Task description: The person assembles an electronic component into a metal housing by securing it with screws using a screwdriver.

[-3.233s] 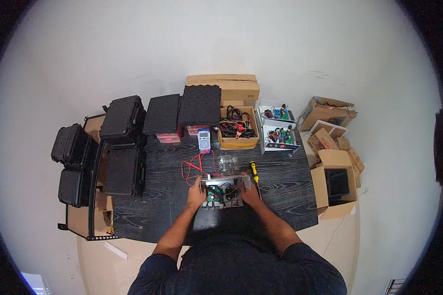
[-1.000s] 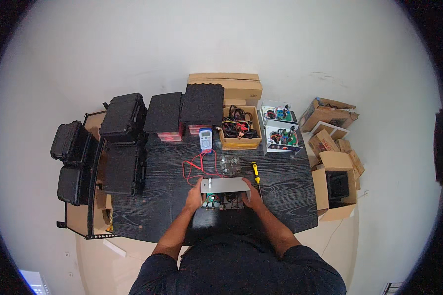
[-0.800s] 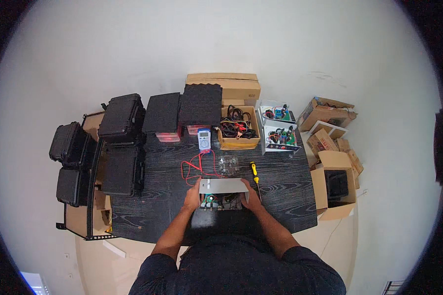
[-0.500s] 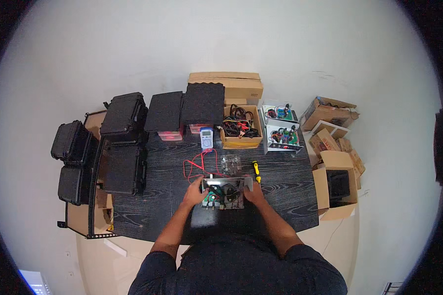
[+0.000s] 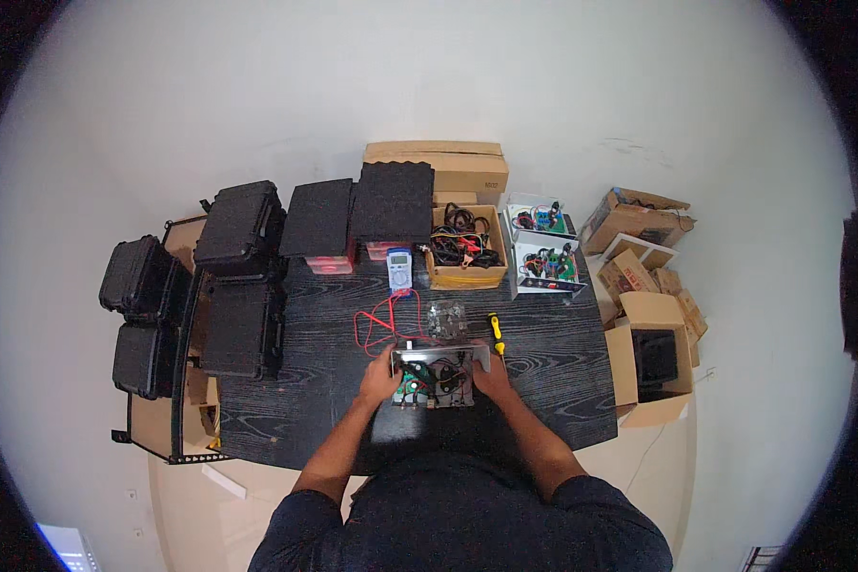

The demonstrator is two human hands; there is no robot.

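Soft, fairly even indoor light falls on the pale wall (image 5: 429,86), which greys toward the sides. A whitish glare sits on the dark desk (image 5: 562,381) just below the metal case (image 5: 459,393). The shirt (image 5: 467,515) sinks into grainy darkness. Black vignetting rounds the corners; edges bow outward; fine details look soft.

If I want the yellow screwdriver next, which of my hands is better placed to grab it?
Right, most likely. The screwdriver lies just beyond your right hand; your left hand is across the case from it. Both hold the case, so the right would probably need to let go first.
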